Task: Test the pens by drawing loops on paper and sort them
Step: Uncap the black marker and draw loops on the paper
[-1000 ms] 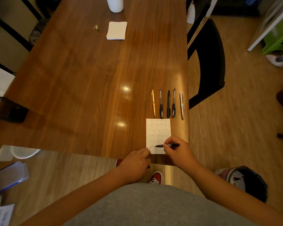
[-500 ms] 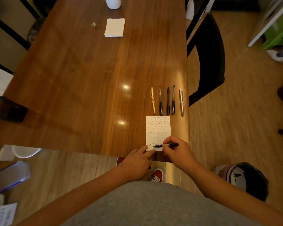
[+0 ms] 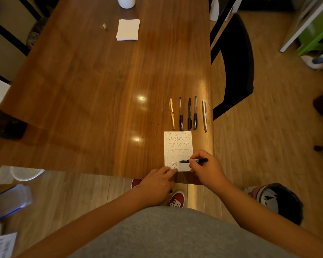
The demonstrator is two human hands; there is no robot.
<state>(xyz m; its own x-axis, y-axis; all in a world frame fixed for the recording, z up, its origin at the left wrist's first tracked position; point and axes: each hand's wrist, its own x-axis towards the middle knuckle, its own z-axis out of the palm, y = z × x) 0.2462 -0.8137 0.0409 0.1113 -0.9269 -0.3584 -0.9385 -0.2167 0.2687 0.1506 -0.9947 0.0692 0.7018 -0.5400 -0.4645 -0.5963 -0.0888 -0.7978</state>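
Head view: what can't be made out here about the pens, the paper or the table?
1. The white container is cut off by the top edge.
2. The small metallic object is too small to identify.
3. The near right corner of the paper is hidden under the right hand, which grips the black marker.
4. The markings on the five pens above the paper are too small to read.
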